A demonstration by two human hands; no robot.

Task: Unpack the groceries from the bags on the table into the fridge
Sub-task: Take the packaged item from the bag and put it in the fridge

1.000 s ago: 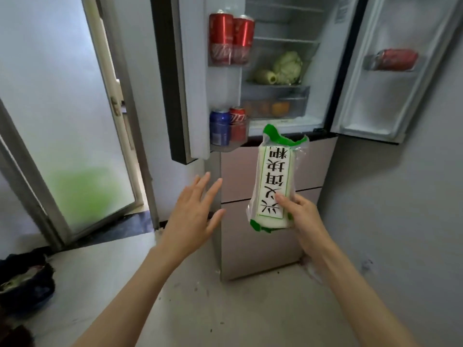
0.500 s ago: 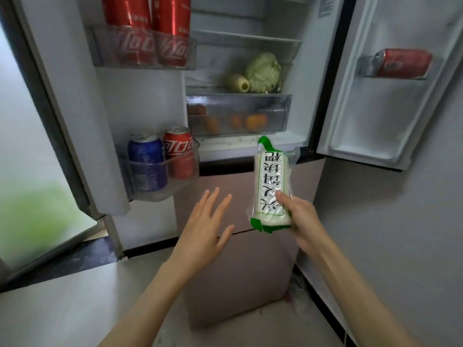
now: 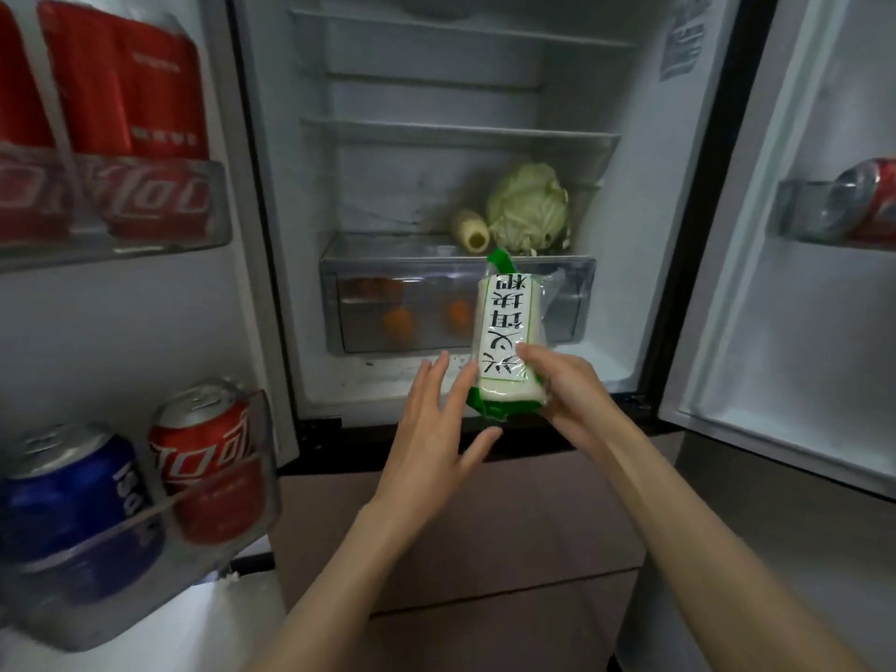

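Already your door bins on the left are stocked: tall red cans (image 3: 116, 152) stand upright in the upper bin, and a blue can (image 3: 72, 502) and a red can (image 3: 208, 458) sit side by side in the lower bin (image 3: 145, 565), held by the clear rail so they cannot tip when the door swings.

Moving right, your left hand (image 3: 431, 438) is spread, fingers straight, holding nothing; its fingertips come up beside the lower edge of the pack, probably to steady or guide it.

Next, your right hand (image 3: 567, 390) has the pack (image 3: 504, 341) in its grip, thumb on the label and fingers wrapped behind the bottom end. You hold it upright, long axis vertical, in front of the drawer (image 3: 436, 269) and above the fridge floor (image 3: 388, 375); it is not yet set down. Holding it by the low end keeps the top free to go in first.

Behind it, a cabbage (image 3: 528, 206) and a pale stalk (image 3: 468, 230) lie on the shelf over the drawer, oranges (image 3: 397, 322) inside. The shelves above look bare, so I judge the pack fits there.

Far right, one can (image 3: 868, 206) lies on its side in the right door bin.
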